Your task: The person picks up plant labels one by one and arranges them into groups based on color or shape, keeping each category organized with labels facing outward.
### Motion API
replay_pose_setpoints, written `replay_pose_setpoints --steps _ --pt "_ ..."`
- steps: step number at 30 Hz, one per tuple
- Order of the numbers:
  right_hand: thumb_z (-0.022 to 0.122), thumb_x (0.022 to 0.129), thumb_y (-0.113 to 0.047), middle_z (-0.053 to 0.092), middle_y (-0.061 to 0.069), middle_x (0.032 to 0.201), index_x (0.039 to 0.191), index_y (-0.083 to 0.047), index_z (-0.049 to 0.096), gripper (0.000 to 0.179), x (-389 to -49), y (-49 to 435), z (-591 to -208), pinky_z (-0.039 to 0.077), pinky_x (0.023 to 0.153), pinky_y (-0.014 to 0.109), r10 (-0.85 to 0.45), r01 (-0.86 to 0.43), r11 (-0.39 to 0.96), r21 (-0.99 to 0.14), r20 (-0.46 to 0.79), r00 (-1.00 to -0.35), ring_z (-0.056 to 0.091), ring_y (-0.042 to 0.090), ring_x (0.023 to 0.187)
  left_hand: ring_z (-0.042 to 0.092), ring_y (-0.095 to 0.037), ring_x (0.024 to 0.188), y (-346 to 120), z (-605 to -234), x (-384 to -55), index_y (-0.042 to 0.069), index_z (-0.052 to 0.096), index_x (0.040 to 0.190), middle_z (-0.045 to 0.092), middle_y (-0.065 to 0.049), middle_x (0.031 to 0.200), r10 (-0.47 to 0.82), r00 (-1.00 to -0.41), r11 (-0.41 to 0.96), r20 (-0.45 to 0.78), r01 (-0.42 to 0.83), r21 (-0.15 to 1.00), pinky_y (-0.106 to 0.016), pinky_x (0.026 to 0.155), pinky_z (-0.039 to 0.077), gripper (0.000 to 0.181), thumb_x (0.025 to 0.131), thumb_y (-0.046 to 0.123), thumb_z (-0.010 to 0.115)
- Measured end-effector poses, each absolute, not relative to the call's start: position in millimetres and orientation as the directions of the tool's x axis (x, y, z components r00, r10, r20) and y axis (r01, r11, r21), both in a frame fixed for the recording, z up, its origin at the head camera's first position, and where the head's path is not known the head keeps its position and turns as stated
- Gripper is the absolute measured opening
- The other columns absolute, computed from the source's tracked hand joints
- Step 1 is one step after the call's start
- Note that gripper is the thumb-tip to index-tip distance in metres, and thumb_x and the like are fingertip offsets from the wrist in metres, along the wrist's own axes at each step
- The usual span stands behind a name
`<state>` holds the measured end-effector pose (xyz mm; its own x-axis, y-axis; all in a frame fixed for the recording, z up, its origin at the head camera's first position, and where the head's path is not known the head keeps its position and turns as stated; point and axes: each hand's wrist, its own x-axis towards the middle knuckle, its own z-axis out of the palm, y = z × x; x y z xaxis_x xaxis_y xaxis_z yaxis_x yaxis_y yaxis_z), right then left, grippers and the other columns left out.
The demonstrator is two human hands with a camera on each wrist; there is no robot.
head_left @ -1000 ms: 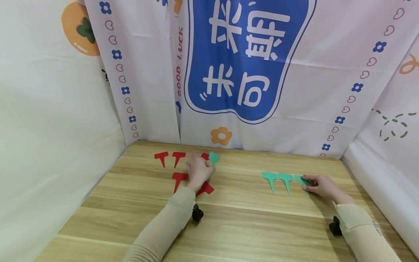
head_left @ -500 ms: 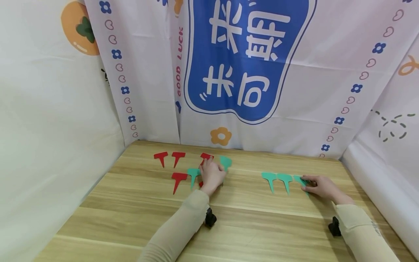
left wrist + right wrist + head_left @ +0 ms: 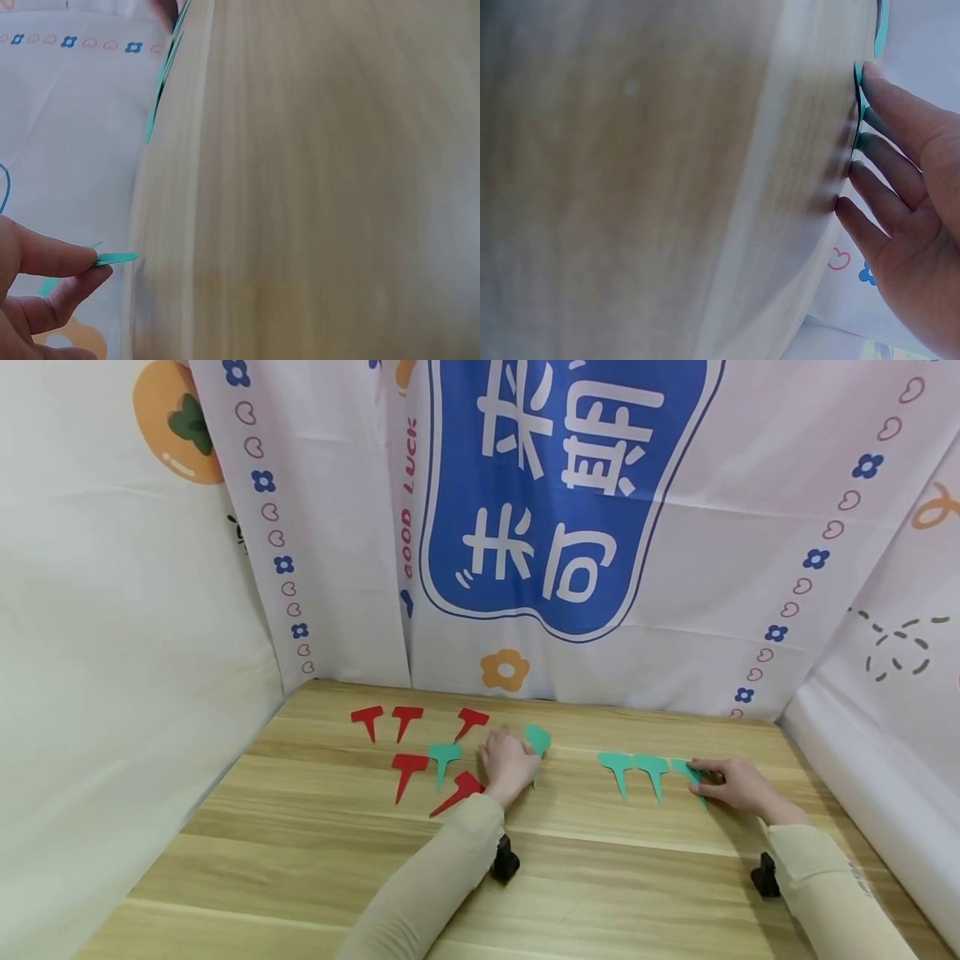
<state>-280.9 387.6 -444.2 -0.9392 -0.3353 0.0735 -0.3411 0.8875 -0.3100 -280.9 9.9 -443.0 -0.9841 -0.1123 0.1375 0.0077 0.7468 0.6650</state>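
Thumb and fingertips of my left hand (image 3: 512,767) pinch a green T-shaped plant label (image 3: 537,739), held tilted near the table's middle. The left wrist view shows this label (image 3: 116,258) nearly edge-on. To the right, my right hand (image 3: 738,787) rests with thumb and index fingertips on another green label (image 3: 688,770) lying flat; its fingers (image 3: 885,161) are extended and spread. Two more green labels lie beside it, the left one (image 3: 617,764) and the middle one (image 3: 651,767), all in a row.
Several red plant labels lie on the left of the wooden table (image 3: 585,877), among them a tilted red label (image 3: 461,789) close to my left wrist. A single green label (image 3: 444,756) lies among them. Behind the table hangs a printed white cloth (image 3: 360,610).
My left hand moves right with the pinched green label, uncovering red labels and one green label on the table. My right hand stays in place.
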Motion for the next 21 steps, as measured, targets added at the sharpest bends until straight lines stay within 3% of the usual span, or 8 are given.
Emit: replay_pose_setpoints --steps 21 --pt "0.071 0.083 -0.033 0.057 0.028 0.127 0.124 -0.001 0.061 0.052 -280 387 -443 0.043 0.091 0.06 -0.333 -0.338 0.887 -0.315 0.071 -0.94 0.052 0.05 0.113 0.029 -0.038 0.138 49 -443 -285 0.012 0.049 0.05 0.045 -0.017 0.142 -0.094 -0.995 0.824 0.043 -0.053 0.565 -0.059 0.113 0.018 0.034 0.08 0.018 0.063"
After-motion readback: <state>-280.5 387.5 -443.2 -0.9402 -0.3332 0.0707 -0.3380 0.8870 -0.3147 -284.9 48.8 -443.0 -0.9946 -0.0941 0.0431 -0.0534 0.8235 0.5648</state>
